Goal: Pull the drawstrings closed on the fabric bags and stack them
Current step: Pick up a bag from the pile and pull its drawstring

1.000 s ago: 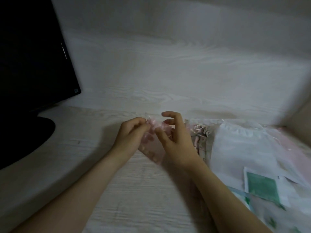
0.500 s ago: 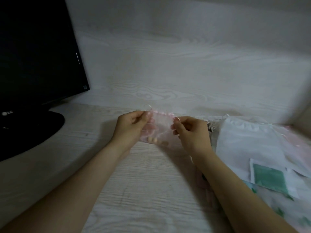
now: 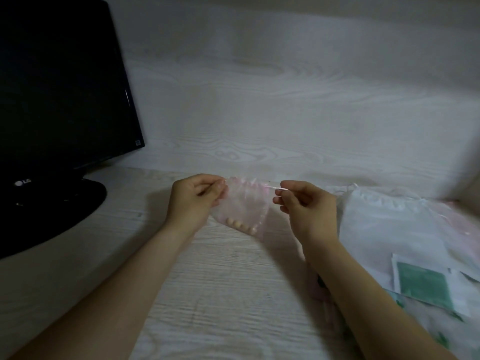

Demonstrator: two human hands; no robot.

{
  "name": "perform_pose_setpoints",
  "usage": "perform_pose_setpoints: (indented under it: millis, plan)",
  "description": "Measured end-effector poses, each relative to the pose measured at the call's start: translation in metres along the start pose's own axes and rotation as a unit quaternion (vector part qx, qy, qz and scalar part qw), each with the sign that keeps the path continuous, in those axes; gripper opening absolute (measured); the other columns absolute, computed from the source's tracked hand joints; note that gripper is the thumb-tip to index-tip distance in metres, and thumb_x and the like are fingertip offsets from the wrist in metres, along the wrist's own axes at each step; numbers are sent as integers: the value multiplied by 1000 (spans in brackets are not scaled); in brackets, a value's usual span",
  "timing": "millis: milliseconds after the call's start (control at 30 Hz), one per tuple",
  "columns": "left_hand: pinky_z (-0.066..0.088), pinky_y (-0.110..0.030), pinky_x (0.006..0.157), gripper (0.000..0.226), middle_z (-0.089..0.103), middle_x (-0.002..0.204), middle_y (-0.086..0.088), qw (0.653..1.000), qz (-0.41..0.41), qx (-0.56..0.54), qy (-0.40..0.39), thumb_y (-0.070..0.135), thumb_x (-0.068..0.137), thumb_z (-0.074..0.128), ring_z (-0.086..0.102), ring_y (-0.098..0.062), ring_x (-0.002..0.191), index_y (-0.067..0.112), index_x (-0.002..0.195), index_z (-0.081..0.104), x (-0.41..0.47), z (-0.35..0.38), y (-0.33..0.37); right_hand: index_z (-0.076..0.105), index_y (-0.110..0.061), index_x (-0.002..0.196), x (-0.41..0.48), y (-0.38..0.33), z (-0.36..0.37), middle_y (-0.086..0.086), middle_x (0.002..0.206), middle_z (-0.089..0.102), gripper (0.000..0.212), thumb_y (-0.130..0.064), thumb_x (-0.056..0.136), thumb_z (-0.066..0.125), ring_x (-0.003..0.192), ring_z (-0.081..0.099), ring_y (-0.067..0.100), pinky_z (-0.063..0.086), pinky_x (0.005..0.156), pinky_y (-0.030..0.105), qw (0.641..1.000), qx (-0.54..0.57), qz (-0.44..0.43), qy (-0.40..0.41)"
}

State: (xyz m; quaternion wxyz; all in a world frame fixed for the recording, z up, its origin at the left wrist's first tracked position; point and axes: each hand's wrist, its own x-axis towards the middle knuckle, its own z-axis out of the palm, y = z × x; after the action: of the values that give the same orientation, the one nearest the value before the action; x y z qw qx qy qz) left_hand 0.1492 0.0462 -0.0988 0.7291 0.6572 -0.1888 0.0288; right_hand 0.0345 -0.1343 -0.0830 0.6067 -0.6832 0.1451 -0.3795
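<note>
1. Pale wood-grain desk (image 3: 220, 294) and matching back panel; black monitor (image 3: 65, 87) stands at the left.
2. Head view, item: one small sheer pink bag (image 3: 244, 206), held just above the desk between both hands, with a row of beads (image 3: 241, 226) lying in its lower corner.
3. Left hand (image 3: 194, 201): fingers curled, thumb and fingertips pinching the left end of the bag's mouth.
4. Right hand (image 3: 306, 211): thumb and forefinger clamped on the thin drawstring (image 3: 272, 187), which runs taut to the bag's mouth; the other fingers are loosely curled.
5. Other stock: a white bag (image 3: 389, 229) and more bags heaped at the right, with a green card (image 3: 423, 284) on top.
6. Risks, as judged:
   - the fine string may slip from the pinch, leaving the mouth half open;
   - a sharp tug may snap the string or tear the sheer cloth;
   - the bag hangs tilted, so the beads may spill if the grip loosens before the mouth is shut.
7. Change from half a second before: the hands are wider apart, more string is drawn out on the right, and the mouth is more gathered.
</note>
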Motion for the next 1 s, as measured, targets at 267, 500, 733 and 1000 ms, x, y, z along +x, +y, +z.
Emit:
perform_pose_setpoints:
  millis: [267, 500, 733, 1000]
  plan:
    - [64, -36, 86, 13, 75, 104, -19, 977, -101, -179, 63, 11, 112, 51, 81, -24, 88, 2, 120, 51, 6, 9, -1, 69, -2, 114, -3, -10, 7, 15, 97, 75, 24, 9, 101, 52, 80, 75, 21, 61, 74, 25, 977, 196, 84, 27]
    - [63, -27, 67, 39, 76, 115, -18, 930, -202, -306, 40, 9, 115, 27, 81, -19, 89, -14, 126, 56, 9, 4, 4, 61, -6, 112, -9, -15, 22, 13, 93, 62, 26, 12, 103, 45, 77, 76, 24, 62, 69, 28, 921, 343, 181, 20]
    - [63, -47, 74, 32, 49, 68, -8, 902, -231, -342, 129, -6, 105, 31, 59, -22, 65, 10, 81, 46, 14, 8, 11, 58, -12, 102, -4, -8, 18, 5, 75, 55, 31, 13, 99, 41, 67, 54, 16, 50, 68, 29, 931, 307, 165, 112]
    - [46, -32, 57, 24, 46, 68, 0, 933, -194, -284, 107, 6, 108, 39, 36, -15, 53, 21, 90, 45, 16, 11, 8, 58, -12, 108, -7, -16, 20, 9, 91, 59, 27, 10, 100, 44, 70, 66, 21, 56, 65, 32, 941, 298, 153, 48]
